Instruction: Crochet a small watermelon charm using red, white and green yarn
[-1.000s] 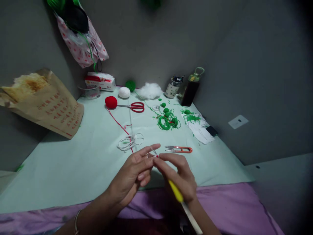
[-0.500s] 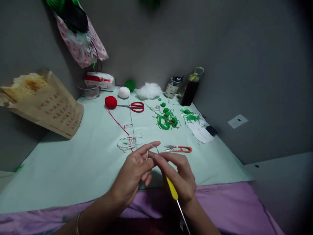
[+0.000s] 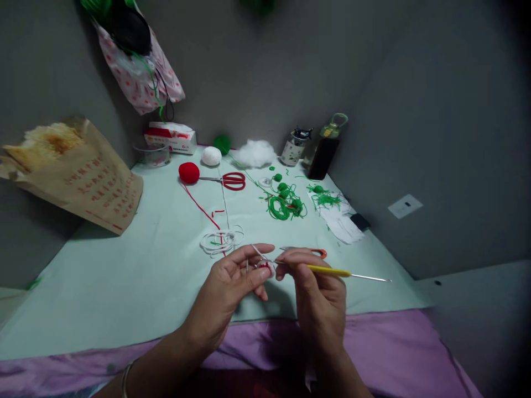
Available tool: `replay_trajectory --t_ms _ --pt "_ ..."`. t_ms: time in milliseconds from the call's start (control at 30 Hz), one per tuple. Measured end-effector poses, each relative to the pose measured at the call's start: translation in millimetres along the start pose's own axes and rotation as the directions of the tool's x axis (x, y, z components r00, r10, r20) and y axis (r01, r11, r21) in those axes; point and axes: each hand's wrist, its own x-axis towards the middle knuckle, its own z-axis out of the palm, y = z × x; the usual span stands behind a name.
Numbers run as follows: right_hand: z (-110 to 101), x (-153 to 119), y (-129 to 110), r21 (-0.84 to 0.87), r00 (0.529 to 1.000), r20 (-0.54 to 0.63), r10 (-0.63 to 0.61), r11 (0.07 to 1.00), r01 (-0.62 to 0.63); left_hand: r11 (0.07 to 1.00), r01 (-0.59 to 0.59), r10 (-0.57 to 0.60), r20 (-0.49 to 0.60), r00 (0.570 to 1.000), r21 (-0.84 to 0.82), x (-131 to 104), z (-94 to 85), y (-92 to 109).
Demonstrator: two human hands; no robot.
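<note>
Between the thumb and fingers of my left hand is a small red and white crochet piece, with white yarn running over the raised index finger. A crochet hook with a yellow handle lies in the closed fingers of my right hand; its front tip meets the piece and its other metal end points right. Loose white yarn lies coiled beyond my left hand, crossed by a red strand. Orange thread snips lie behind my right hand, partly hidden by it.
Farther back are a red yarn ball, a white ball, red-handled scissors, white stuffing and green yarn pieces. A paper bag stands left; a dark bottle stands at the back right.
The hook has swung from pointing down toward me to lying nearly level, its rear end now to the right. My right hand has turned and shifted right, and the red and white piece has come into view.
</note>
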Motion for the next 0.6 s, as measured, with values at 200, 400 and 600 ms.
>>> replay_trajectory --t_ms 200,400,600 --pt "-1.3 1.5 -2.6 0.099 1.0 0.01 0.026 0.995 -0.027 0.999 0.028 -0.028 -0.013 1.0 0.035 -0.2 -2.3 -0.3" --pt "-1.4 0.5 -5.8 0.053 0.996 -0.074 -0.041 0.998 0.045 0.996 0.071 -0.068 -0.056 0.996 0.055 0.5 -4.6 1.7" --pt "-4.1 -4.0 -5.0 0.018 0.994 -0.035 -0.107 0.994 0.108 0.995 0.084 -0.081 -0.059 0.995 0.061 -0.1 -4.6 1.9"
